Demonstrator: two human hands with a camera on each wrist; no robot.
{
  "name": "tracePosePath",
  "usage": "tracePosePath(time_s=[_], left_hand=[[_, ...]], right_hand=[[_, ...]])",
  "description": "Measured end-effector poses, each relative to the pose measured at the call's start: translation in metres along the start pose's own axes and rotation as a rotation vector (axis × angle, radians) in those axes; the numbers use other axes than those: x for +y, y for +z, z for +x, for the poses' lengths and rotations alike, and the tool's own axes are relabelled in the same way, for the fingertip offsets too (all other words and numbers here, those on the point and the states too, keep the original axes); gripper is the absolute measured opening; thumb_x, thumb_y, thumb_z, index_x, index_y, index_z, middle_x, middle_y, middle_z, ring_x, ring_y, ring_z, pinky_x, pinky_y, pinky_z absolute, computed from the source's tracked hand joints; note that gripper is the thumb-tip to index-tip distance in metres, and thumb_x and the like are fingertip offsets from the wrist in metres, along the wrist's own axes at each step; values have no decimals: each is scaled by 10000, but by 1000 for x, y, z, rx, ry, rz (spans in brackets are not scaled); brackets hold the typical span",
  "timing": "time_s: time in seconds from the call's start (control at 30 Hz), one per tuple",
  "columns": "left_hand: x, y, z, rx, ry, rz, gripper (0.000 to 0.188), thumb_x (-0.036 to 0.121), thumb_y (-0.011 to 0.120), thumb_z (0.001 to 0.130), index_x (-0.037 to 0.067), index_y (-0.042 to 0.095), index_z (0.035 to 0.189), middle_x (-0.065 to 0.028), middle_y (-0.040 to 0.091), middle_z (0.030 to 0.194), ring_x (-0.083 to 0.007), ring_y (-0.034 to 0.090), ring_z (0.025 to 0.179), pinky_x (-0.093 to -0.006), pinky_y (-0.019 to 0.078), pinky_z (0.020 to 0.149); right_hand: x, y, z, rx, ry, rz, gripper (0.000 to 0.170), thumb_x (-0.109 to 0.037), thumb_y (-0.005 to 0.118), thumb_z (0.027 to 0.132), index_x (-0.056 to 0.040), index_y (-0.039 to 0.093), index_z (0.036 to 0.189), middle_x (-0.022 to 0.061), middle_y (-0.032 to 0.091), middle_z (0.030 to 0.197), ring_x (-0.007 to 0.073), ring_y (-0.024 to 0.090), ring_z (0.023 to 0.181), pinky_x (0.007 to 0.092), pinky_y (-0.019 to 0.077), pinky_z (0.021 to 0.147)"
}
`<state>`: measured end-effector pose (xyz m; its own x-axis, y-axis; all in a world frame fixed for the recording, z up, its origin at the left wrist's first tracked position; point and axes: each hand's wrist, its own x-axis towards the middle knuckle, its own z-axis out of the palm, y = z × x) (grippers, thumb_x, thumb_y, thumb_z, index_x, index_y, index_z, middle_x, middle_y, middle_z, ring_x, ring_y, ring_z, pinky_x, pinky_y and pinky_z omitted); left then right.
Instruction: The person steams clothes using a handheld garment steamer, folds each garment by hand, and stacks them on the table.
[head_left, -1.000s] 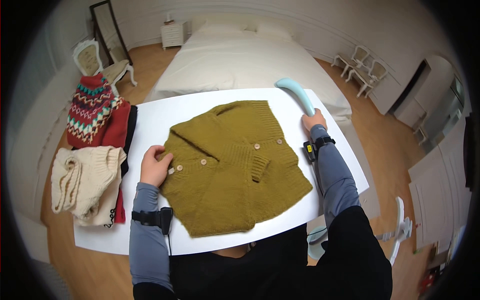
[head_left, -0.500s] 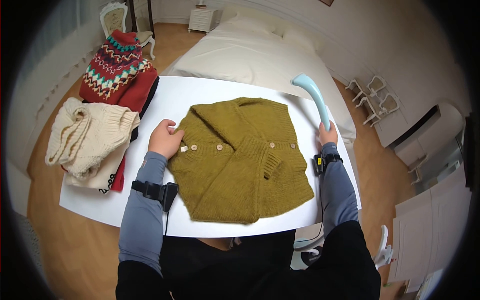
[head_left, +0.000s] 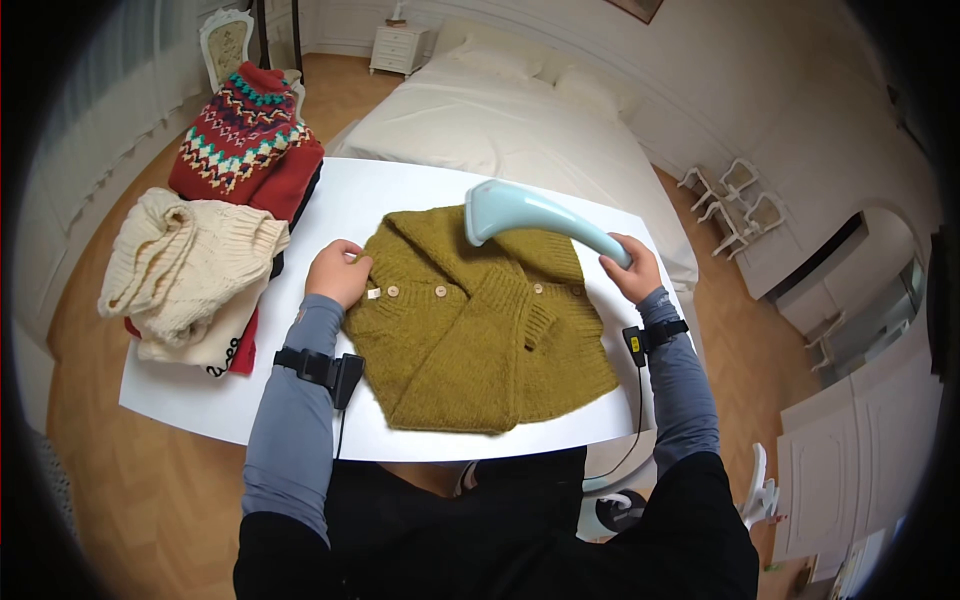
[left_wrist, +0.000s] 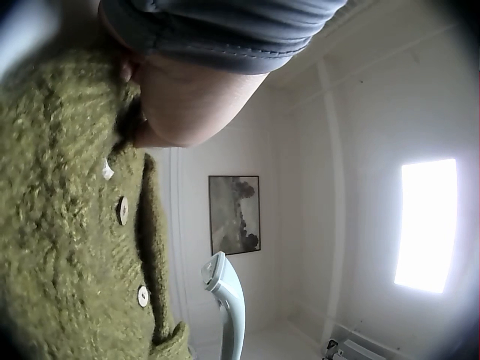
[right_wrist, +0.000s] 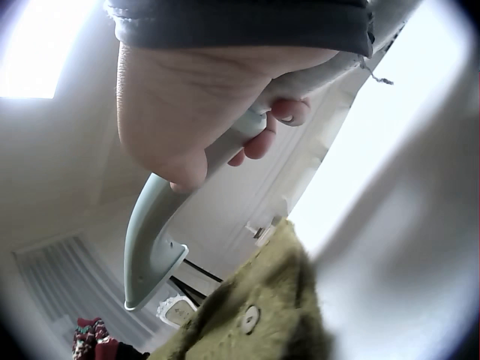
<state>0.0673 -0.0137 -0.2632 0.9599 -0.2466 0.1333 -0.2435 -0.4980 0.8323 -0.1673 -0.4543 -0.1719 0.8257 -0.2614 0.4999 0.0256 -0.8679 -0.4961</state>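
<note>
An olive knitted cardigan [head_left: 450, 340] lies on the white table with one sleeve folded across its front. At its left edge, beside a small white tag, my left hand [head_left: 338, 274] pinches the knit; the fingertips are partly hidden in the left wrist view, where the hand [left_wrist: 187, 101] is above the wool [left_wrist: 60, 217]. My right hand [head_left: 636, 270] grips the handle of a pale blue steamer [head_left: 530, 212], its head over the cardigan's upper part. In the right wrist view my fingers [right_wrist: 260, 142] curl round the steamer's handle [right_wrist: 154, 217], above the buttoned edge.
On the table's left side lie a cream knit [head_left: 190, 265] and a red patterned sweater [head_left: 240, 135], stacked with other clothes. Behind the table [head_left: 350, 185] stands a white bed [head_left: 480, 120]. A dark cable [head_left: 640, 410] hangs by my right forearm.
The steamer has swung leftward from beyond the table's right edge to over the cardigan, and its head has turned. My left hand stays at the cardigan's left edge. The head view has shifted.
</note>
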Motion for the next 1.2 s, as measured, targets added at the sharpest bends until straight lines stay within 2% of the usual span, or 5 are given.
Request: tracePosePath(time_s=[0.07, 0.3, 0.53, 0.7, 1.2], left_hand=[[-5, 3, 2, 16, 11, -14, 309, 236, 742, 840, 12, 712, 1052, -66, 670, 798, -191, 652, 726, -339, 536, 710], [-2, 2, 3, -22, -21, -37, 306, 257, 688, 869, 43, 717, 1087, -134, 731, 939, -281, 705, 866, -387, 550, 816], [0, 0, 3, -17, -10, -25, 264, 238, 671, 896, 50, 709, 1079, -131, 728, 902, -288, 702, 851, -397, 547, 811], [-4, 2, 3, 30, 32, -33, 261, 197, 704, 885, 28, 702, 1084, -86, 672, 814, -213, 653, 743, -360, 534, 728], [-8, 3, 5, 36, 58, -27, 281, 207, 713, 862, 20, 702, 1071, -84, 665, 796, -211, 645, 723, -356, 530, 719]], right_hand=[[-34, -1, 5, -100, -146, -123, 413, -187, 791, 827, -5, 686, 1183, 157, 694, 994, 277, 685, 914, 369, 540, 844], [-100, 29, 11, -285, -245, -163, 400, -242, 791, 853, -14, 687, 1165, 150, 682, 980, 311, 675, 892, 392, 549, 811], [-134, 41, 15, -308, -291, -177, 387, -244, 788, 857, -20, 686, 1155, 160, 674, 977, 341, 667, 894, 406, 547, 813], [-111, 18, 12, -202, -181, -216, 388, -233, 784, 851, -15, 694, 1159, 159, 677, 969, 331, 675, 878, 401, 549, 813], [24, -86, -75, 29, 274, -366, 410, -267, 773, 848, -1, 714, 1154, 213, 727, 1029, 331, 707, 923, 403, 549, 855]])
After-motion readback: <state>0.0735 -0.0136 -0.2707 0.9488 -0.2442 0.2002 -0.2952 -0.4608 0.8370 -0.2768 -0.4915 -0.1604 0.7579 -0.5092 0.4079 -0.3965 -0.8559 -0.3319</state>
